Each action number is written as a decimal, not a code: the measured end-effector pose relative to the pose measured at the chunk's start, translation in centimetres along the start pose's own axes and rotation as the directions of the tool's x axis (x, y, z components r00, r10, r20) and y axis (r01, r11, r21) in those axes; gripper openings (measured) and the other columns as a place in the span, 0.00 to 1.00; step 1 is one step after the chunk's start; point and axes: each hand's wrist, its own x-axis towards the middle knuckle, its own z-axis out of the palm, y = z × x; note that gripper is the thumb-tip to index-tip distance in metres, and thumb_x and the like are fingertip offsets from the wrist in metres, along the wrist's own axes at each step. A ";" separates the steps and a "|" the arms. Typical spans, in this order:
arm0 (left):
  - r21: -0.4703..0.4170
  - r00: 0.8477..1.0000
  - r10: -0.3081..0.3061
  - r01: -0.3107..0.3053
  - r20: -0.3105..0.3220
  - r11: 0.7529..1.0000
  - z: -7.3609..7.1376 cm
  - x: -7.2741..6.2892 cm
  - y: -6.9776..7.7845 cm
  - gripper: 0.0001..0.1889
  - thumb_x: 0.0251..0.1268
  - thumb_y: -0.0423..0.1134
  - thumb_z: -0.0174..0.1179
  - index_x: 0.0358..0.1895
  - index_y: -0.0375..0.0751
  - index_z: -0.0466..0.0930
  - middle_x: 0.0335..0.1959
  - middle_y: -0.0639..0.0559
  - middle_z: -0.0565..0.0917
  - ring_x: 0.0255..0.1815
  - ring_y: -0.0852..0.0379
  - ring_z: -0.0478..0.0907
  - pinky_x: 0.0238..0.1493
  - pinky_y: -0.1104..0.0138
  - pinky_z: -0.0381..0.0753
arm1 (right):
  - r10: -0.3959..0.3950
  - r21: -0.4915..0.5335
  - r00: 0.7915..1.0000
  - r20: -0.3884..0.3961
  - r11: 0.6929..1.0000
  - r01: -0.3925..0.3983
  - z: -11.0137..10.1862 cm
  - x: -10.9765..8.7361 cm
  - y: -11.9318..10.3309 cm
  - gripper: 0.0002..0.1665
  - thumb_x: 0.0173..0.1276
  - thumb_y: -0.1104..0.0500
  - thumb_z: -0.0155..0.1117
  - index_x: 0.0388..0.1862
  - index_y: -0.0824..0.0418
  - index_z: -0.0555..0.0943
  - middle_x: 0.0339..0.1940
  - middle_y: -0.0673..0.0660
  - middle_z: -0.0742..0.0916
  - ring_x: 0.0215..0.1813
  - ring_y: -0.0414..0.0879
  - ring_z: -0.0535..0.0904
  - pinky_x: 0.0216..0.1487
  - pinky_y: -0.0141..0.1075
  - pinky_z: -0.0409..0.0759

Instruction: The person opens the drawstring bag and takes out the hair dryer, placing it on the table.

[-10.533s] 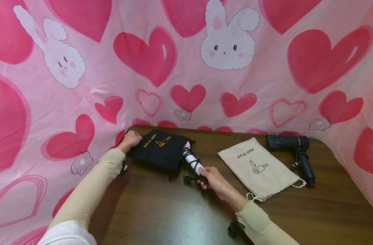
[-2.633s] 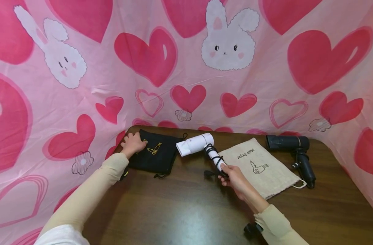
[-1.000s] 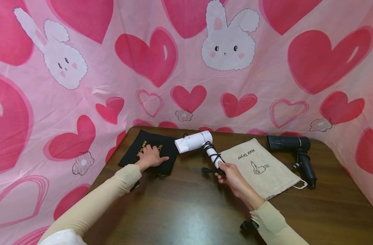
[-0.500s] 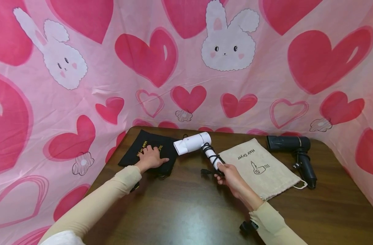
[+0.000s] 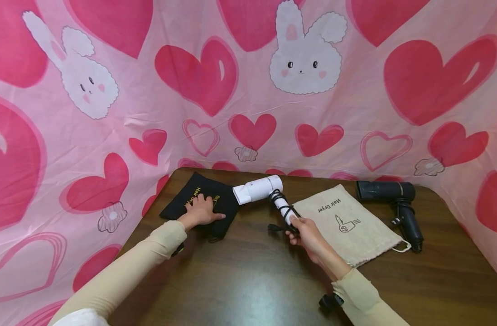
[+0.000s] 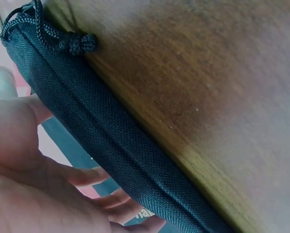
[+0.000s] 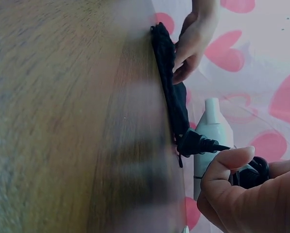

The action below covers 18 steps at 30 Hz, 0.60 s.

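My left hand (image 5: 201,211) lies with spread fingers on the black drawstring bag (image 5: 179,206), partly covering its yellow "Hair Dryer" print. In the left wrist view the fingertips touch the top of the bag (image 6: 110,136), whose knotted cord (image 6: 76,42) sits at one corner. My right hand (image 5: 307,235) grips the handle of a white hair dryer (image 5: 258,189), its black cord wound round the handle. The dryer's nozzle points left, right at the bag's edge. From the right wrist view, the cord's black plug (image 7: 196,142) sticks out beside my right hand's thumb.
A beige drawstring bag (image 5: 330,213) with a hair dryer print lies flat on the brown wooden table (image 5: 240,280), right of the white dryer. Beyond it rests a black hair dryer (image 5: 384,191). A pink cloth (image 5: 248,90) with hearts and rabbits hangs around the table's sides.
The white hair dryer has come out of the black bag, to the right. My left hand has shifted from the bag's far left corner to its middle; lately the bag has turned slightly.
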 end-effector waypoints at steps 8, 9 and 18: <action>0.005 0.999 0.031 -0.032 0.016 0.999 -1.0 -1.3 0.6 0.45 0.63 0.60 0.72 0.69 0.26 0.69 0.67 0.26 0.66 0.70 0.27 0.61 0.70 0.28 0.52 | -0.003 0.001 1.000 0.000 1.000 0.003 0.1 0.2 0.1 0.19 0.88 0.57 0.46 0.57 0.76 0.69 0.28 0.56 0.79 0.26 0.40 0.72 0.27 0.28 0.75; 0.005 0.999 0.039 -0.039 0.014 0.999 -1.1 -1.4 0.7 0.45 0.63 0.60 0.73 0.69 0.26 0.69 0.67 0.26 0.66 0.70 0.27 0.61 0.70 0.28 0.53 | -0.002 0.000 1.000 0.000 1.000 0.002 0.1 0.3 0.1 0.19 0.88 0.57 0.46 0.57 0.76 0.68 0.28 0.56 0.79 0.26 0.40 0.72 0.27 0.28 0.75; 0.008 0.995 0.086 -0.087 0.043 0.996 -1.3 -1.3 0.1 0.47 0.61 0.58 0.74 0.73 0.27 0.67 0.70 0.25 0.65 0.72 0.27 0.61 0.70 0.28 0.53 | -0.005 0.014 1.000 -0.007 1.000 0.005 0.1 0.4 0.0 0.20 0.88 0.57 0.45 0.56 0.76 0.69 0.28 0.56 0.79 0.26 0.40 0.72 0.27 0.28 0.75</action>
